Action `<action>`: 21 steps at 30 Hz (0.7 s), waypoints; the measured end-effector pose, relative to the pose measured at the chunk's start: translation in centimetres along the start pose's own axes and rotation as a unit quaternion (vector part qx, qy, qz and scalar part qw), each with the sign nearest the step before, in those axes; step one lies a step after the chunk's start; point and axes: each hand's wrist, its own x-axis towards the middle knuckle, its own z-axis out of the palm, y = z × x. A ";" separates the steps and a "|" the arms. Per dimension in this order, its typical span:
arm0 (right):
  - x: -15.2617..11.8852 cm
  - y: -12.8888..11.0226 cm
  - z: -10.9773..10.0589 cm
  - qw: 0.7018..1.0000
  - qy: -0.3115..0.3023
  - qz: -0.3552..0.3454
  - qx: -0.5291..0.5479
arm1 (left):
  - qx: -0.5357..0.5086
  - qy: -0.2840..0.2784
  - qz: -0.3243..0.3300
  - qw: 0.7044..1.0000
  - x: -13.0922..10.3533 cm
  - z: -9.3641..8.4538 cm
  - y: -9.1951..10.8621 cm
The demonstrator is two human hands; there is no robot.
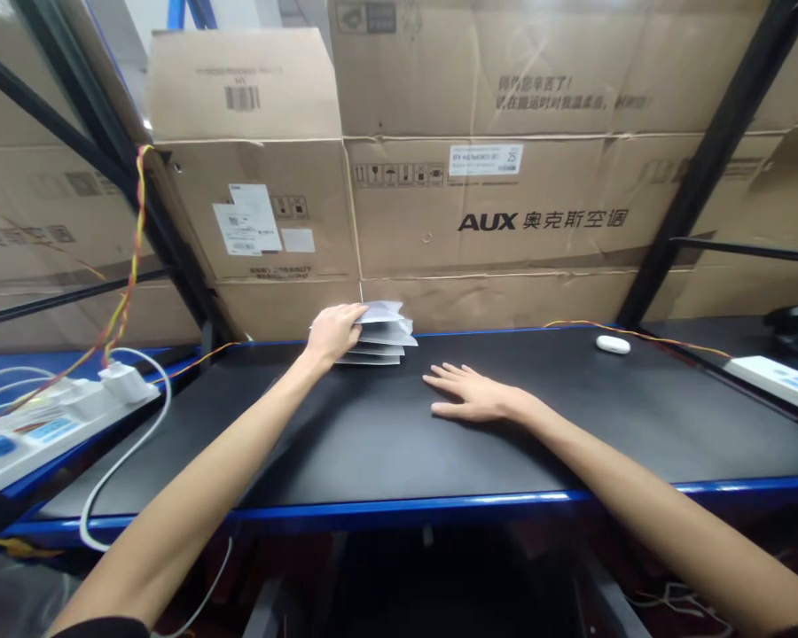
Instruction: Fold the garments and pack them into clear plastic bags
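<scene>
My left hand is closed round the left end of a stack of thin whitish sheets at the back of the black tabletop. The sheets fan apart in layers to the right of my fingers, and their exact kind cannot be made out. My palm hides their left part. To the right of the stack, my right hand lies palm down on the tabletop with its fingers spread and nothing in it. A gap separates its fingertips from the sheets.
Printed cardboard stands upright behind the table. A small white oval case lies at the back right, near a white power strip. Another power strip with plugs and cables sits at the left. Black frame posts flank the tabletop.
</scene>
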 end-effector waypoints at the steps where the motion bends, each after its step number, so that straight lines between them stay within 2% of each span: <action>1: -0.1 -0.1 -0.1 1.000 -0.001 0.001 0.001 | 0.002 0.010 0.004 1.000 -0.2 -0.3 0.2; 5: -0.4 -0.1 -0.4 1.000 -0.008 -0.003 0.007 | 0.028 0.063 0.061 0.996 -1.6 -2.2 2.2; 8: -0.8 0.4 -0.8 1.000 -0.017 -0.009 0.018 | 0.067 0.101 0.119 0.986 -3.3 -3.5 4.7; 10: -1.1 1.1 -1.2 1.000 -0.019 0.002 0.024 | 0.081 0.108 0.165 0.977 -4.6 -3.8 6.6; 13: -1.7 2.8 -1.9 0.998 -0.016 0.050 0.023 | 0.074 0.078 0.215 0.971 -6.5 -3.0 9.2; 16: -2.3 4.7 -2.4 0.996 -0.009 0.088 0.017 | 0.061 0.007 0.243 0.968 -7.8 -1.5 11.1; 21: -2.7 6.0 -2.7 0.995 0.009 0.100 -0.022 | 0.009 -0.074 0.244 0.967 -8.2 0.1 12.4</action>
